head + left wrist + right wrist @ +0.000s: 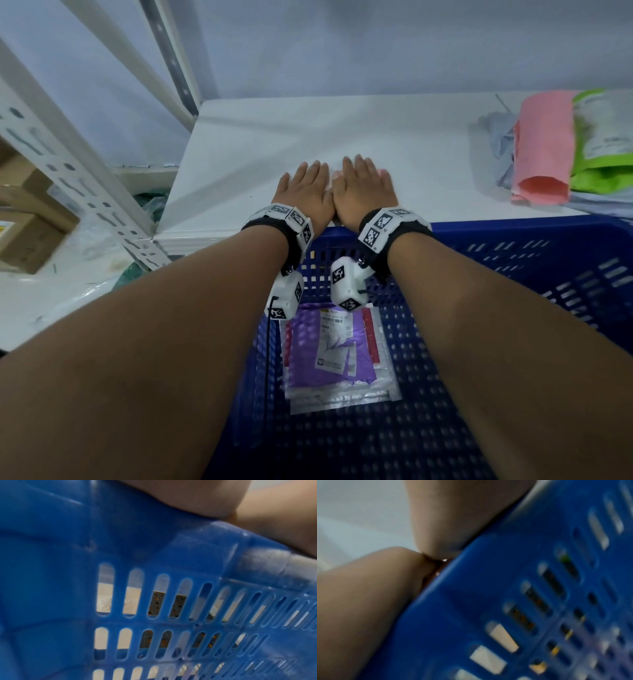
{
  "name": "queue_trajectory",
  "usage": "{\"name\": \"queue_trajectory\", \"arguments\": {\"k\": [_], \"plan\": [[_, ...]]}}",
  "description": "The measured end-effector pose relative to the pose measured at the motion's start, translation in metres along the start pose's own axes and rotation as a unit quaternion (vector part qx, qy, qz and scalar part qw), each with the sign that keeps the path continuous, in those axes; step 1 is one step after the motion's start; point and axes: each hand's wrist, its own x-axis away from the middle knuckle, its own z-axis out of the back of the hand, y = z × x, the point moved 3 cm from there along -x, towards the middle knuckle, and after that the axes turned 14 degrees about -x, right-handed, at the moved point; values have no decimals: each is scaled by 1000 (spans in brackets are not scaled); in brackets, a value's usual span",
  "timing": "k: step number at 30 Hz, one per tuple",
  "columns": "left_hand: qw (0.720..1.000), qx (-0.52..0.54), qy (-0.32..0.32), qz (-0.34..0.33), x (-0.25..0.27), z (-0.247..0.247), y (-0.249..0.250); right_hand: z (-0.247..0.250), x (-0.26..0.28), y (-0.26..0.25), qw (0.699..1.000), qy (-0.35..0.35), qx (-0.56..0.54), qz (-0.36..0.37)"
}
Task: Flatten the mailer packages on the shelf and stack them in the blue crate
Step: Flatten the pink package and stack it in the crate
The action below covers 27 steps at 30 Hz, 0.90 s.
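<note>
Both hands lie flat, palms down and side by side, on the white shelf [260, 144], fingers straight. My left hand [305, 192] touches my right hand [363, 188] along the thumbs. A thin pinkish-white edge shows at the right fingertips; what lies under the palms is hidden. Below my wrists stands the blue crate [513, 260], holding a purple mailer [329, 356] on top of white bubble mailers [342, 397]. Both wrist views show only the heels of the hands pressed over the crate's rim [154, 547] [522, 574].
A pile of mailers lies at the shelf's right end: pink [544, 147], green [603, 137], grey [503, 144]. A slotted white shelf post [78, 185] slants at the left, with cardboard boxes [27, 219] behind it and plastic bags lower down.
</note>
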Motion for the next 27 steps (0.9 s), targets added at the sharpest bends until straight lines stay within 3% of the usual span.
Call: {"name": "queue_trajectory", "arguments": {"k": [3,11,12,14,16,17,20,25,26,27], "plan": [[1000,-4,-3,-3,0,1,-1,4,-2,7,992,31,-13,-119],[1000,1,3,-8,3,4,-2,26,-3,37,978,71,-20,-195],[1000,1,5,-9,3,4,-1,28,-3,36,982,87,-19,-170],[1000,0,7,-9,3,3,0,26,0,21,995,99,-3,-20],[1000,-5,3,-11,3,2,0,14,8,3,987,25,9,162],[1000,-6,-1,-14,3,2,1,9,11,2,979,-17,12,201],[1000,-6,-5,-17,2,3,1,15,6,27,987,-50,25,152],[1000,-5,-6,-17,1,2,-1,36,7,73,996,21,76,-42],[1000,-6,-5,-14,1,2,-1,37,11,70,995,50,76,-37],[1000,-7,-4,-13,1,2,-1,38,14,65,993,82,81,12]]}}
